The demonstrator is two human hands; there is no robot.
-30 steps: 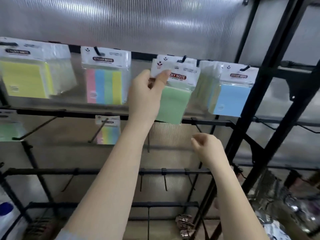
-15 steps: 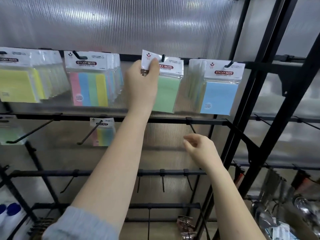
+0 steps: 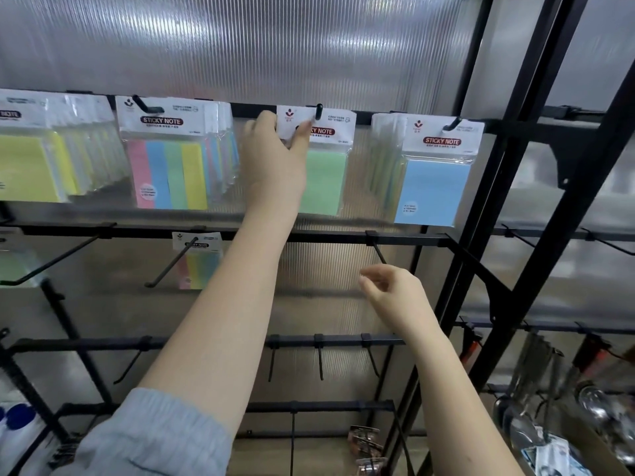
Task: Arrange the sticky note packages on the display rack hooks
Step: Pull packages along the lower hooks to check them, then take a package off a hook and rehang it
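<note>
A green sticky note package hangs on a black hook of the top rail. My left hand pinches the white header card of that package at its left side, thumb on the front. My right hand hovers lower, below the second rail, fingers loosely curled and holding nothing. On the same top rail hang yellow packages, striped multicolour packages and blue packages. A striped package hangs far back on a second-row hook.
The black rack has several bare hooks on its second and third rails. A green package sits at the left edge. Black upright posts stand to the right, with metal utensils hanging beyond. Binder clips hang low.
The green package went from tilted and off the hook to hanging straight on it, my left hand still on its header. My right hand stayed below.
</note>
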